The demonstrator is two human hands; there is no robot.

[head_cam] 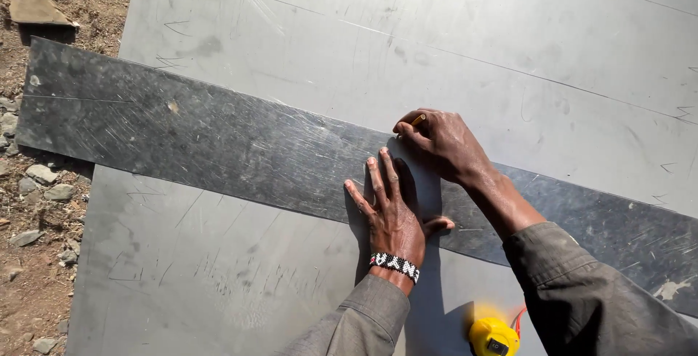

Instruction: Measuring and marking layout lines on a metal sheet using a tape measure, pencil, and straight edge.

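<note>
Where the long dark scratched metal strip (218, 149) lies slantwise across the broad grey sheet-metal panel (451, 43), it rests flat upon that panel, its left end overhanging the stony brown earth (36, 254). The strip appears thin, stiff and fairly heavy, with a smooth face likely to slide on the sheet beneath; its long edges look sharp, so it is best held by flat pressure on the face or gripped at its ends. The left hand (389, 207) is spread fully open, palm down, fingers extended, pressing on the strip near its middle; a black-and-white beaded wristband (393, 265) sits at the wrist. The right hand (443, 145) is closed in a pinch upon a small yellow-tipped marking tool (418, 119), whose point meets the upper edge of the strip where it borders the panel. A yellow tape measure (494, 337) lies on the panel between the two grey sleeves, apart from both hands.
</note>
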